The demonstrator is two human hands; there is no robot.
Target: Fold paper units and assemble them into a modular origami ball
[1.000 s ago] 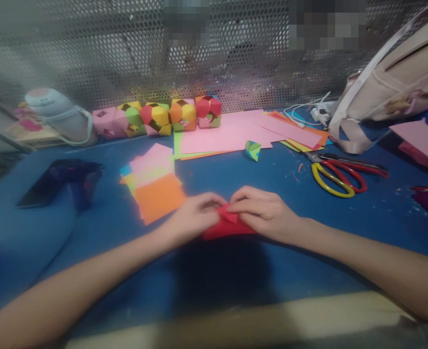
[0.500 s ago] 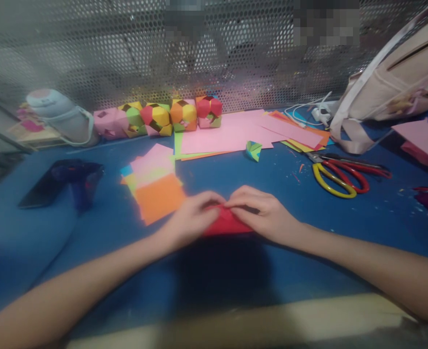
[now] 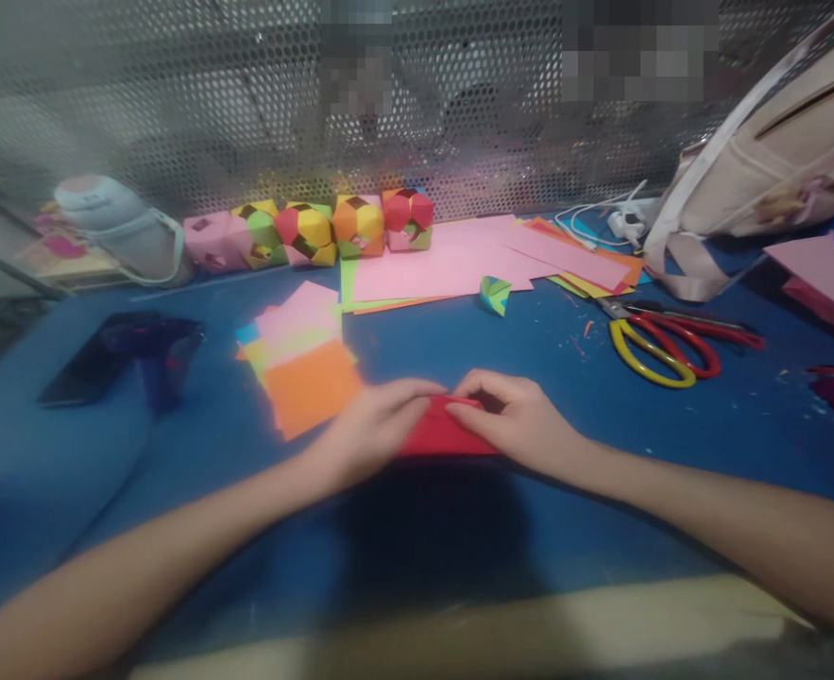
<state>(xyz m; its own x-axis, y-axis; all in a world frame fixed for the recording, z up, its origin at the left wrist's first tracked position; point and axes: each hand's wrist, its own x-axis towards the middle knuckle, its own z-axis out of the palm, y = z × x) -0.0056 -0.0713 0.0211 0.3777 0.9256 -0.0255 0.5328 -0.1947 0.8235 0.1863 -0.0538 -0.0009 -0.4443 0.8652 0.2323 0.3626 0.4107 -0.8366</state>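
Red paper [image 3: 439, 436] flat on counter [image 3: 601, 510] at 6 o'clock. I've got left hand [image 3: 370, 430] and right hand [image 3: 519, 420] pinching its top edge mid-fold. Next I'd judge: press crease along that edge, keep corners aligned.

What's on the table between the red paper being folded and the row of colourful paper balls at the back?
In the head view, mostly bare blue table, then the big pink sheets just before the paper balls. The red paper sits under both hands.
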